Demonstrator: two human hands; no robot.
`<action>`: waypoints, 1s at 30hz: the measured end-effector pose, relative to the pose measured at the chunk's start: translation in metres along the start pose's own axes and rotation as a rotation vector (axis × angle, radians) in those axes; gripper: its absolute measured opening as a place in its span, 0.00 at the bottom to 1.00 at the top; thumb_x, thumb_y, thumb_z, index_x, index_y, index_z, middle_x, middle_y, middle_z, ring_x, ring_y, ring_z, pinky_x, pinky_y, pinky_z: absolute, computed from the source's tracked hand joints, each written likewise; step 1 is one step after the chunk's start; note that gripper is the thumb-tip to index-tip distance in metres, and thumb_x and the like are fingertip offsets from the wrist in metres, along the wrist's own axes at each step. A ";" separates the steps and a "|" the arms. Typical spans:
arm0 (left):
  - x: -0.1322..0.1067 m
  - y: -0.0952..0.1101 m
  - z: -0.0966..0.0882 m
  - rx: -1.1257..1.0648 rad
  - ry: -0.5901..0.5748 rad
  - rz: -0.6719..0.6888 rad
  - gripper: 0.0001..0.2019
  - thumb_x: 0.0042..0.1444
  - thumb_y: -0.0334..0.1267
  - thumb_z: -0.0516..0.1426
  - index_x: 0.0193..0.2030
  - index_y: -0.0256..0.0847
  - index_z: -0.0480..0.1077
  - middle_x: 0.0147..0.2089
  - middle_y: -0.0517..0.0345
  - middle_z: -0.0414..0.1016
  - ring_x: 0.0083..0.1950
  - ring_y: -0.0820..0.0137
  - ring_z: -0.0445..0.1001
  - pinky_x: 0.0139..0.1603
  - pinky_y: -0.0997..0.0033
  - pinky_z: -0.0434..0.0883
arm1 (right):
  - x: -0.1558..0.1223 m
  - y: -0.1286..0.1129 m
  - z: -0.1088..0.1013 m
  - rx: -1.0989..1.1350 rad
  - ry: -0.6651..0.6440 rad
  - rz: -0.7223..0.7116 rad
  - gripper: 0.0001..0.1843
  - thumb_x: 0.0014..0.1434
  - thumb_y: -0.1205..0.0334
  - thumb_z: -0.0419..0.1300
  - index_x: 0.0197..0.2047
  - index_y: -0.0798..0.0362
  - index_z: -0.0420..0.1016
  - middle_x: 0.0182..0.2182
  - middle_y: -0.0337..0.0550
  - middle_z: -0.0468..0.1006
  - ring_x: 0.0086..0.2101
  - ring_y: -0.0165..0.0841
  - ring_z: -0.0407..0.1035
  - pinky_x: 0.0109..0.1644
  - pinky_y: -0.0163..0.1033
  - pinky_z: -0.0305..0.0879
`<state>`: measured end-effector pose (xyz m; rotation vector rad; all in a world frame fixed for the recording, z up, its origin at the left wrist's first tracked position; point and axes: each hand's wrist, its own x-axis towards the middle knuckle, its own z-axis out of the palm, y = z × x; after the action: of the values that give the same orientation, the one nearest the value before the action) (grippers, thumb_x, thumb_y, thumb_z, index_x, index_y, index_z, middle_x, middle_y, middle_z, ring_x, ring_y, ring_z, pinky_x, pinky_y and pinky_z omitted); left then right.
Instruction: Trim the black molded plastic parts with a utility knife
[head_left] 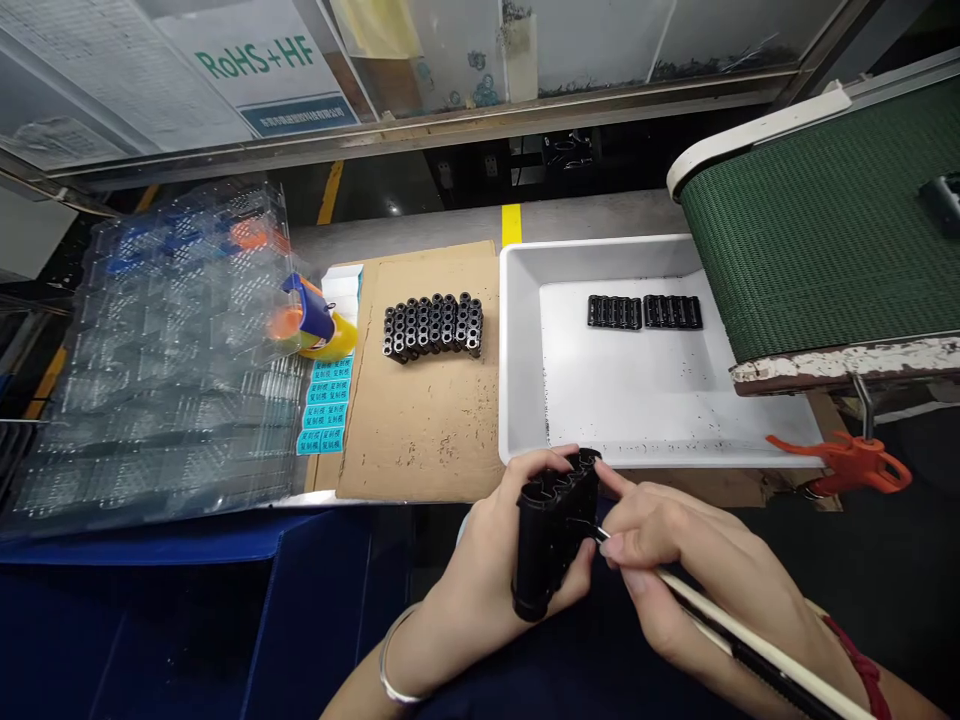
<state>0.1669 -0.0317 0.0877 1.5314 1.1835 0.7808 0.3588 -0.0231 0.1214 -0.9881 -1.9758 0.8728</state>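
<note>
My left hand (480,580) is closed round a black plastic part (553,532) with a row of round tubes, holding it upright in front of me below the tray. My right hand (690,580) pinches a thin white stick-like tool (757,645), its tip touching the right side of the black part. Two more black parts (645,312) lie side by side at the back of the white tray (517,360). A stack of black parts (433,326) stands on the brown cardboard sheet (427,430).
A green conveyor belt (825,230) slopes over the tray's right side, with an orange clamp (855,463) beneath it. Clear plastic blister trays (157,360) fill the left. Beside them lie a yellow and blue tape dispenser (315,322) and a strip of teal labels (324,405).
</note>
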 end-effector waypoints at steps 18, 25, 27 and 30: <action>0.010 -0.035 0.013 0.037 0.360 0.421 0.32 0.53 0.25 0.67 0.61 0.45 0.59 0.68 0.40 0.68 0.68 0.59 0.71 0.61 0.60 0.77 | -0.006 0.020 0.032 0.929 0.264 0.519 0.09 0.72 0.55 0.56 0.43 0.42 0.78 0.31 0.29 0.86 0.34 0.26 0.80 0.70 0.39 0.58; 0.026 -0.069 -0.018 0.283 0.415 0.067 0.27 0.61 0.42 0.62 0.64 0.45 0.59 0.64 0.44 0.72 0.65 0.59 0.73 0.66 0.53 0.71 | -0.008 0.032 0.043 0.418 0.261 0.262 0.09 0.70 0.62 0.59 0.48 0.43 0.79 0.43 0.34 0.87 0.46 0.32 0.82 0.74 0.48 0.54; 0.048 -0.092 -0.041 0.444 0.421 -0.058 0.27 0.65 0.44 0.54 0.69 0.42 0.56 0.65 0.42 0.71 0.67 0.58 0.71 0.68 0.51 0.69 | -0.005 0.036 0.042 0.393 0.331 0.362 0.09 0.71 0.58 0.57 0.43 0.43 0.80 0.37 0.33 0.87 0.43 0.30 0.81 0.71 0.44 0.59; 0.094 -0.122 -0.075 0.581 0.380 -0.137 0.31 0.64 0.42 0.52 0.73 0.37 0.55 0.74 0.38 0.58 0.76 0.49 0.55 0.75 0.41 0.55 | -0.005 0.046 0.038 0.393 0.404 0.480 0.11 0.70 0.52 0.57 0.40 0.45 0.79 0.33 0.34 0.84 0.39 0.30 0.80 0.58 0.35 0.72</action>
<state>0.0921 0.0830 -0.0147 1.7813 1.9003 0.6855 0.3446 -0.0145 0.0638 -1.2991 -1.1869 1.1570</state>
